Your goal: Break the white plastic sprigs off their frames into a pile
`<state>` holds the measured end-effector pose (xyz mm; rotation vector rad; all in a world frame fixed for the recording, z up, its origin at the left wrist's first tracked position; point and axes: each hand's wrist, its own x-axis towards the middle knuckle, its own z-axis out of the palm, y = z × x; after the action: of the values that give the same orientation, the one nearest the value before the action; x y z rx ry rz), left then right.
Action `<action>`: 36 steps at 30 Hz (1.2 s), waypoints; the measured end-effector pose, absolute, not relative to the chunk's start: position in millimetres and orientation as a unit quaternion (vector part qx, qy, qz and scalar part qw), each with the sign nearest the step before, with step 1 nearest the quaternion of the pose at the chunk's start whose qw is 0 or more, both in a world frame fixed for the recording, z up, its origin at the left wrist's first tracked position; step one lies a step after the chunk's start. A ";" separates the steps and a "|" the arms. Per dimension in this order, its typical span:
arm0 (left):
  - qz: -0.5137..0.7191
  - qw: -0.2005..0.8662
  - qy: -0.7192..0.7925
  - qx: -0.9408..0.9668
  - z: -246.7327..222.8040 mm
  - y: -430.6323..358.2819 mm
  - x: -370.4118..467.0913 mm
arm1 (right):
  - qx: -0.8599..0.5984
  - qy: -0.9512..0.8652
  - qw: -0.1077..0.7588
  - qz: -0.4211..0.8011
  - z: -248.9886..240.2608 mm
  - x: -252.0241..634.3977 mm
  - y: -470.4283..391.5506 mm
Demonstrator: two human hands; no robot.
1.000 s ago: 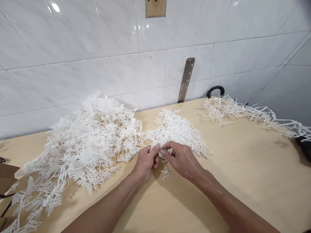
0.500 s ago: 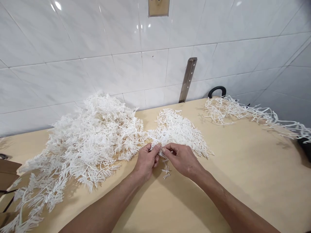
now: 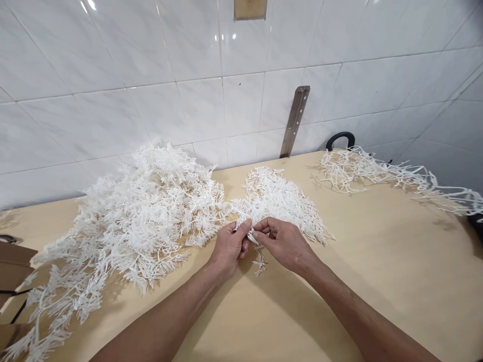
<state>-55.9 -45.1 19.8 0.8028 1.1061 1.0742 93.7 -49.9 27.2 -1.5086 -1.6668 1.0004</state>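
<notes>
My left hand point(image 3: 231, 246) pinches a small white plastic sprig point(image 3: 252, 236) at the near edge of the middle pile. Right beside it, my right hand point(image 3: 281, 241) has thumb and forefinger closed on the same sprig; the fingertips of both hands almost meet. Behind the hands lies a mound of short white pieces point(image 3: 283, 201). A much larger heap of white branched sprigs point(image 3: 151, 211) spreads over the left of the table. A few loose bits point(image 3: 260, 261) lie or hang just below my fingers.
Bare white stems point(image 3: 377, 171) stretch along the back right of the wooden table point(image 3: 396, 261). Near them is a black curved handle point(image 3: 340, 137). A metal strip point(image 3: 295, 120) leans on the tiled wall. A cardboard box point(image 3: 17, 264) stands at the left edge.
Both hands remain together at the sprig, with only a slight shift of the right fingers. The whole view has moved a little.
</notes>
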 end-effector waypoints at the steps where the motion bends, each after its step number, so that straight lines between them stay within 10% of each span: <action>1: 0.471 0.647 0.487 0.351 20.1 -45.3 -55.8 | -0.577 -0.637 0.336 0.384 27.6 93.8 -50.3; 36: 0.462 0.627 0.486 0.396 18.4 -43.4 -58.5 | -0.547 -0.617 0.367 0.431 28.7 91.5 -47.6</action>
<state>-58.5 -43.4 18.4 0.9076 1.1144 1.0595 91.5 -47.6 28.7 -1.4063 -1.5848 1.1080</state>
